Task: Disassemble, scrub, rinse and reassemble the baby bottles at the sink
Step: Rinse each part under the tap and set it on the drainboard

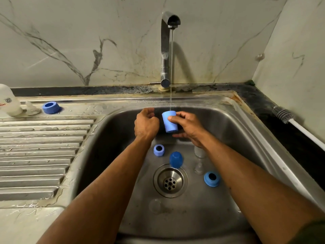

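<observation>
My right hand grips a light blue bottle cap, mouth up, under the thin stream of water from the tap. Just left of the cap, my left hand hangs loosely curled and holds nothing. On the sink floor lie a blue collar ring, a darker blue cap, another blue collar ring and clear nipples. On the drainboard at the back left stand a white bottle, a clear nipple and a blue collar ring.
The steel sink has a round drain in its middle. A ribbed drainboard runs to the left. A bottle brush with a white handle lies on the dark counter at the right. A marble wall stands behind.
</observation>
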